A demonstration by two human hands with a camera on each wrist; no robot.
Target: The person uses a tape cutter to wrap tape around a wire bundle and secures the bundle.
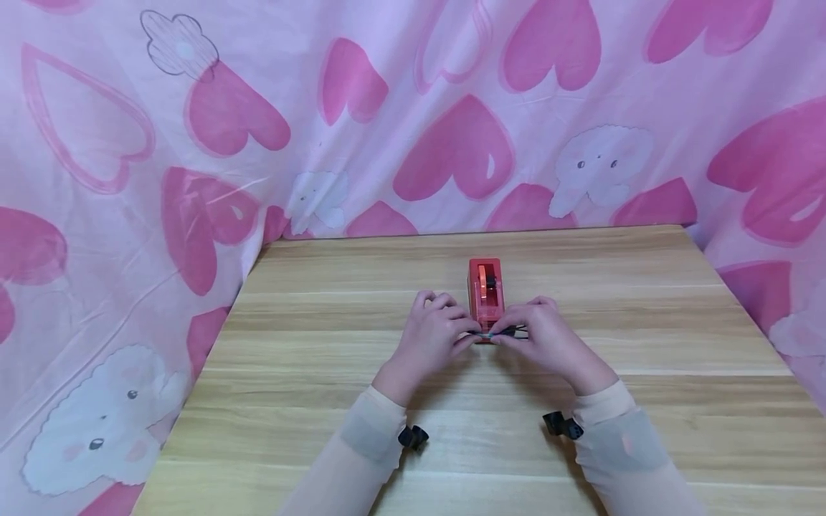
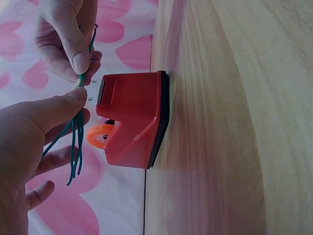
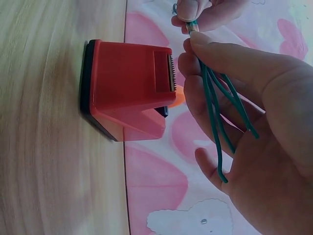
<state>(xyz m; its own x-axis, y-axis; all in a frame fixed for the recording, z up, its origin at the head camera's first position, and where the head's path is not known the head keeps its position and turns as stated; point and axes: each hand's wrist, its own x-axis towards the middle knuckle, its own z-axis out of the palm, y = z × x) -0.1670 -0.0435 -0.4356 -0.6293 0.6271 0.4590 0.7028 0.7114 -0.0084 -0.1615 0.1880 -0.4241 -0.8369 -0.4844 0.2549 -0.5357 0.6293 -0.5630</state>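
Note:
Both hands meet in front of a red tape dispenser, pinching a small bundle of green wires. My left hand grips one end between thumb and index finger, its other fingers spread. From the other side, the right hand pinches the bundle close by, thumb tip near the left one. Between the thumbs a short pale, shiny band shows around the wires. Loose strands fan out past each palm. The dispenser's toothed cutting edge faces the hands, and an orange ring sits in its body.
The wood-grain table extends on all sides of the hands. A pink cloth with hearts hangs behind it and at both sides. Small black devices are strapped at both wrists.

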